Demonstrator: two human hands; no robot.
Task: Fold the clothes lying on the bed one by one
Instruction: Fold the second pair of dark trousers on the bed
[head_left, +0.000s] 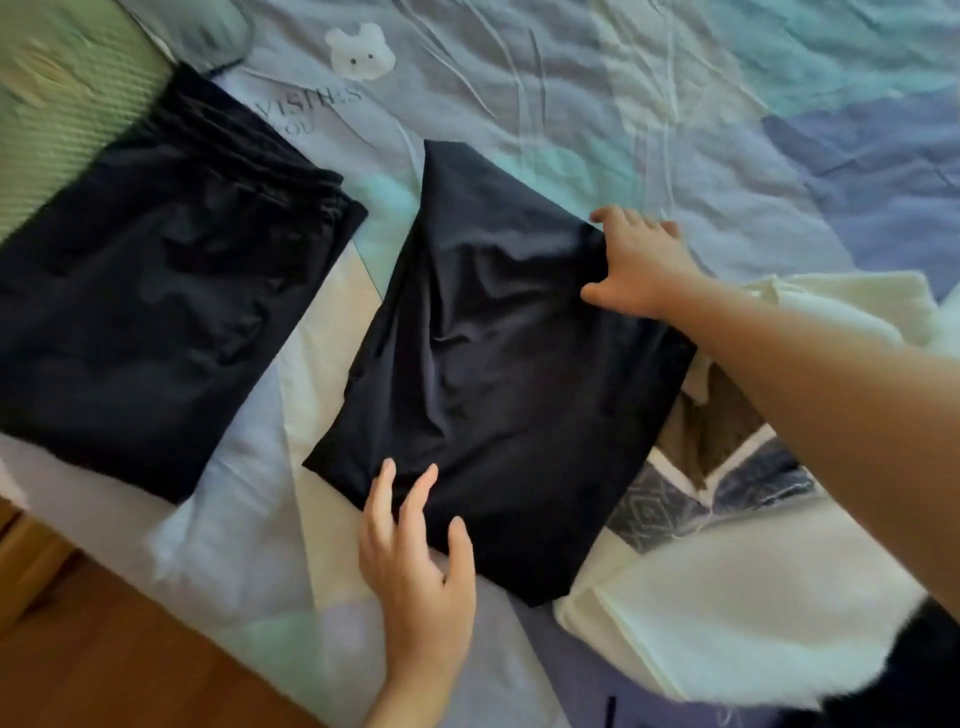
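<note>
Left hand lay spread on the dark garment's near edge, right hand pinched its far-right edge; smoothing outward from centre before stacking seemed advisable.

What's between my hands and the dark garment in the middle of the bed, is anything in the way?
Nothing visible. The left hand already rests its fingers on the near edge of the dark garment, and the right hand holds its far right edge. The folded dark pile lies apart to the left, the white clothes to the right.
</note>
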